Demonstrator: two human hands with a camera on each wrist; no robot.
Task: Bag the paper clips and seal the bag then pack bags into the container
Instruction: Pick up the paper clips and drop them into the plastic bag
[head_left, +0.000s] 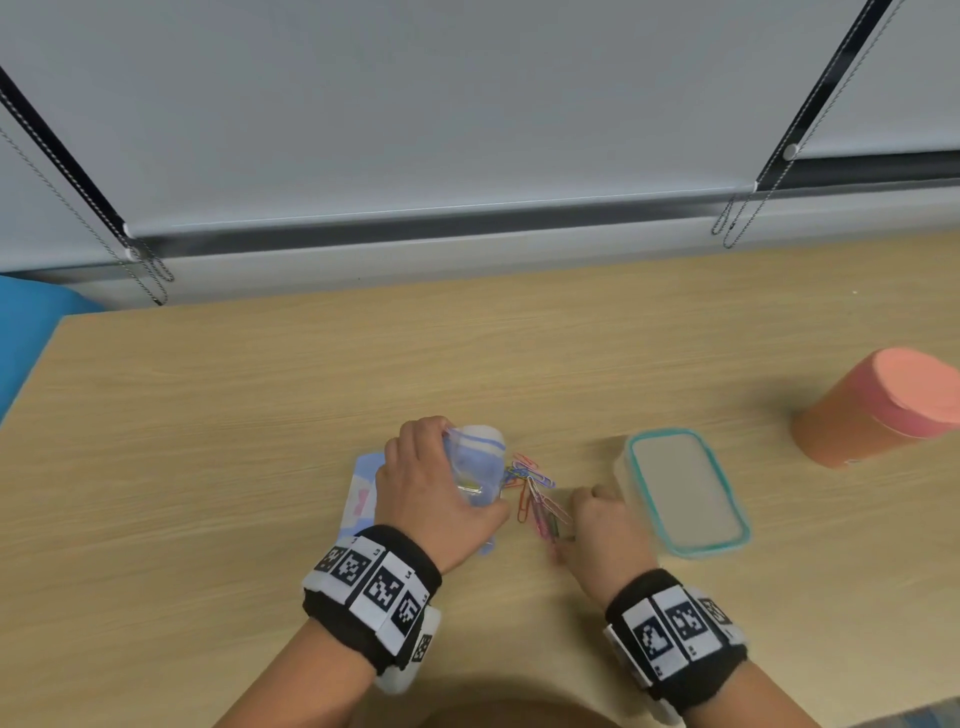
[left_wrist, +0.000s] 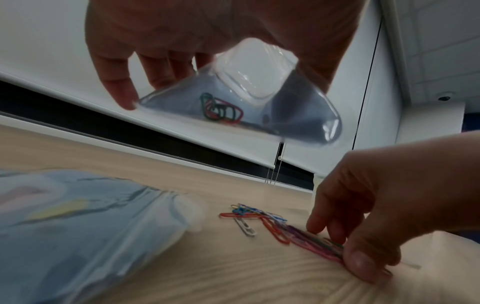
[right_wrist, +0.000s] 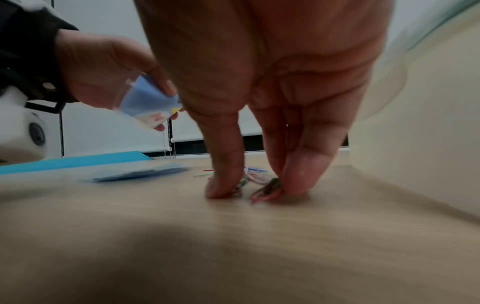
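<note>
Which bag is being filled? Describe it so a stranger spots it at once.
On the wooden table, left of the teal-rimmed container, lies a heap of coloured paper clips. Just left of it, the left hand holds up the small clear bag with a few clips inside; the other bags lie flat beneath.

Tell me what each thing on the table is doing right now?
Left hand: holds the small bag up.
Small bag: open, a few clips inside.
Right hand: pinches clips on the table.
Paper clips: loose pile on the table.
Spare bags: lying flat.
Container: no bags visible inside.
Pink canister: lid on.
</note>
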